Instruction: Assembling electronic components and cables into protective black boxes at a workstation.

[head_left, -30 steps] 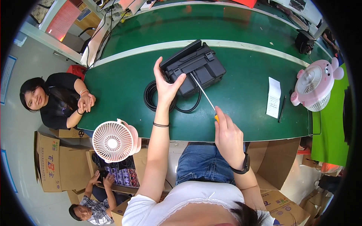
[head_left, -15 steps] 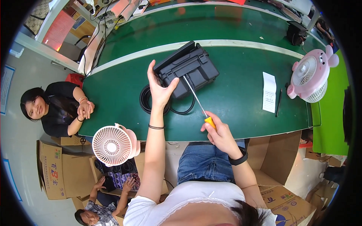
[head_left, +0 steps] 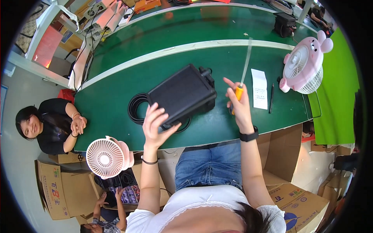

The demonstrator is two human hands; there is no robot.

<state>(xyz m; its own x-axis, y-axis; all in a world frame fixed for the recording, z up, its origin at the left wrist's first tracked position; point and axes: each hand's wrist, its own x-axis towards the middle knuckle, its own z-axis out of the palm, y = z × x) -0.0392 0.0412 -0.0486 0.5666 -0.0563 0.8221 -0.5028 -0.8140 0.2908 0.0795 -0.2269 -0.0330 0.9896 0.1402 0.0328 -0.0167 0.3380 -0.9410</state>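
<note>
A black plastic box [head_left: 182, 91] with a flat lid rests tilted on the green workbench. My left hand [head_left: 155, 124] grips its near left corner, fingers on the lid and thumb along the side. Beside the box lies a coil of black cable [head_left: 134, 108], partly hidden behind it. My right hand [head_left: 241, 105] is held to the right of the box, closed around the yellow handle of a screwdriver [head_left: 239, 92]. The screwdriver's shaft points up and away, blurred by motion, and its tip touches nothing.
Right of my right hand lie a paper slip [head_left: 259, 89] and a black pen [head_left: 271, 99]. A pink fan [head_left: 303, 66] stands at the right end; a white fan [head_left: 105, 157] sits at the near left edge. A person [head_left: 54, 124] leans at the left end. Cardboard boxes [head_left: 62, 190] flank me.
The screwdriver has left the box's side and swung up to the right. The box has been turned so its flat lid faces up, and my left hand now holds its near corner.
</note>
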